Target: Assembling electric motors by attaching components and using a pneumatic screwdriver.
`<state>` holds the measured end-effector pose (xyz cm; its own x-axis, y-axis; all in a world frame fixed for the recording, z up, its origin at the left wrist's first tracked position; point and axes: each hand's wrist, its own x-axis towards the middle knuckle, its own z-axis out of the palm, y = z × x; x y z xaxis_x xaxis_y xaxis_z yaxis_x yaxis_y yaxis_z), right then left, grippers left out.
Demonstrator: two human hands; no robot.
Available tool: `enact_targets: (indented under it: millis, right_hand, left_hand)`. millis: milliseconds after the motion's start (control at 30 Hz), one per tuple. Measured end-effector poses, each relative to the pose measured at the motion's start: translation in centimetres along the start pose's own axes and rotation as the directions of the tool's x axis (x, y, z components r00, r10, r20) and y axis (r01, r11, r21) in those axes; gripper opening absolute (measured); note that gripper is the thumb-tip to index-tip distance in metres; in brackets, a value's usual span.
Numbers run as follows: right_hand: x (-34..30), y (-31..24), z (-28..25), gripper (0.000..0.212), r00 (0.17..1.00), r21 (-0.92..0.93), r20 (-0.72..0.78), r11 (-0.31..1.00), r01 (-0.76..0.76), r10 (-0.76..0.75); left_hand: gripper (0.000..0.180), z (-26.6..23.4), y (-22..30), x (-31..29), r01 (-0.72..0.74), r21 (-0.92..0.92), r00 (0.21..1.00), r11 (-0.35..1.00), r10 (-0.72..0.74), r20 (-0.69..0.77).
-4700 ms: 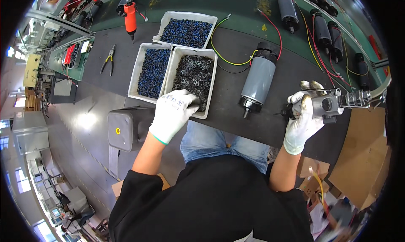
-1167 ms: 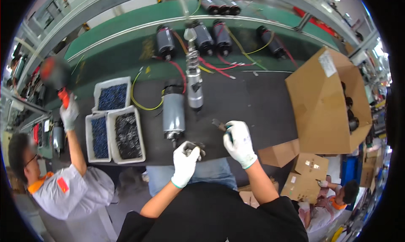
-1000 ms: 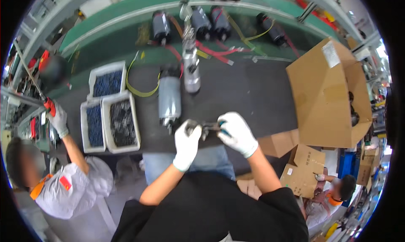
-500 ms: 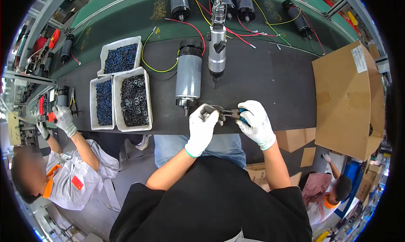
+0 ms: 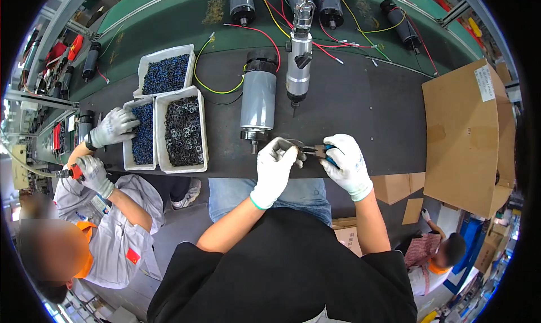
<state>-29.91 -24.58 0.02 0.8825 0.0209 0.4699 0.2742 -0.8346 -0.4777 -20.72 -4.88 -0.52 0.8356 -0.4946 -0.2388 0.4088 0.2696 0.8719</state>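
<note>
While both gloved hands meet at the dark surface [image 5: 366, 120] edge

Left hand [image 5: 274, 168] fingers pinch a small metal part; right hand [image 5: 346, 164] fingers grip blue-handled pliers [image 5: 318, 151], below the grey cylindrical motor [image 5: 257, 100].

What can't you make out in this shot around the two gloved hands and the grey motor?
- Head view: the small part pinched in the left hand, mostly hidden by its glove fingers and too small.
- Head view: the pliers, handles covered by the right hand.
- Head view: the shaft end of the grey motor, partly behind the left hand.
- Head view: single pieces in the white trays, too small.
</note>
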Motion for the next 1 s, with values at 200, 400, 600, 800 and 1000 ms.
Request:
enact_targets:
  millis: [200, 400, 600, 800, 1000]
  right_hand:
    - [0.6, -0.6, -0.1, 0.031, 1.000, -0.043, 0.014, 0.999, -0.018, 0.019]
    - [1.3, -1.1, -0.2, 0.033, 0.999, -0.116, 0.038, 0.993, -0.023, 0.028]
    - [0.7, -1.7, 0.2, 0.035, 0.999, -0.216, 0.010, 0.975, -0.047, 0.050]
    - [-1.0, -1.3, 0.5, 0.037, 0.997, -0.203, -0.024, 0.977, -0.073, 0.070]
    - [-1.4, -1.4, 0.7, 0.037, 0.997, -0.211, -0.070, 0.976, -0.055, 0.041]
  left_hand:
    - [0.010, -0.1, 0.0, 0.1, 0.022, 0.060, 1.000, 0.998, -0.022, 0.014]
    - [0.011, -0.2, 0.1, 0.0, 0.029, 0.066, 0.999, 0.997, -0.030, 0.012]
    - [0.014, 0.0, 0.4, -0.1, 0.082, 0.041, 0.997, 0.996, -0.083, 0.008]
    - [0.028, -0.1, 6.3, -0.9, -0.176, 0.676, 0.984, 0.715, 0.144, 0.104]
    - [0.090, -1.2, 9.5, 9.2, -0.030, 0.987, 0.926, -0.160, 0.366, 0.087]
